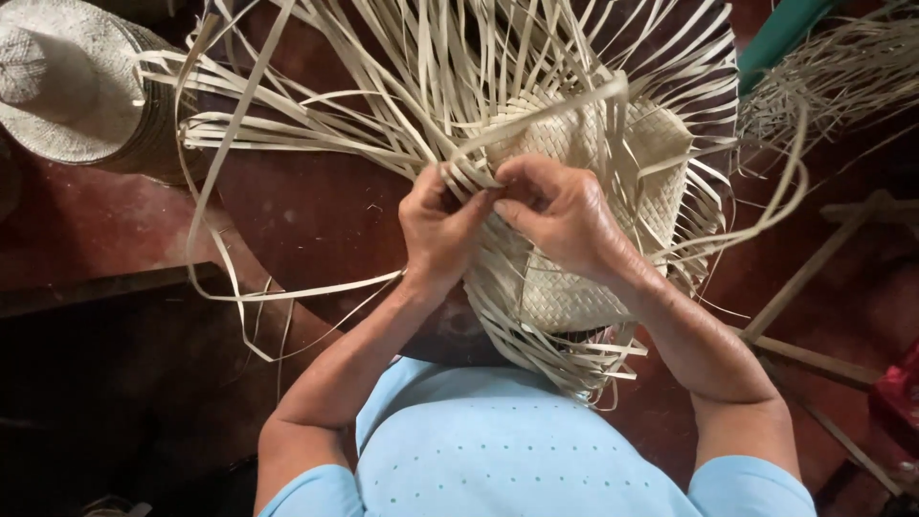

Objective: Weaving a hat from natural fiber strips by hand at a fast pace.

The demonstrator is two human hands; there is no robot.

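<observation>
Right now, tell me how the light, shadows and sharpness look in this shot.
Head view: soft, even light on the pale woven piece and both hands, left hand and right hand, with no harsh glare; the lower left corner falls into deep shadow; the loose strips bow outward near the frame edges, hinting at wide-angle distortion; the finished hats look slightly soft.

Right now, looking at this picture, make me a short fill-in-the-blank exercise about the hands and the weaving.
1. Both hands, left hand and right hand, pinch pale ____ at the edge of the woven piece.
2. The finished hat lies in the picture's upper ____ corner.
3. The person's shirt is light ____.
4. The floor is dark ____.

Missing words: strips; left; blue; red
</observation>
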